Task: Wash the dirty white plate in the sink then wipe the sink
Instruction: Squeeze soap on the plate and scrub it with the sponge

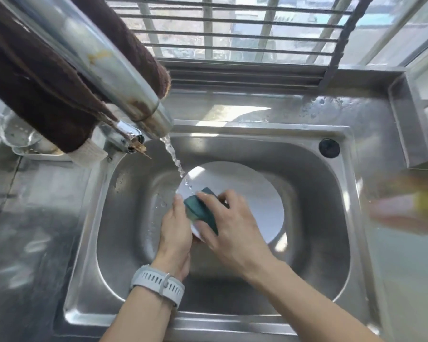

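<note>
While water runs, hands (208,225) scrub white plate (252,201).

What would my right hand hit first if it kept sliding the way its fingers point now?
Likely the water stream landing on the white plate's upper-left rim; the right hand presses the green sponge up-left across it. Beyond lies the sink wall, though depth is unclear.

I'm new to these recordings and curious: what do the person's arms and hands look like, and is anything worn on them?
Both forearms are bare, with no sleeves or gloves in view. The left hand has a pale grey perforated rubber watch strap around its wrist. The right hand and its wrist carry nothing.
</note>
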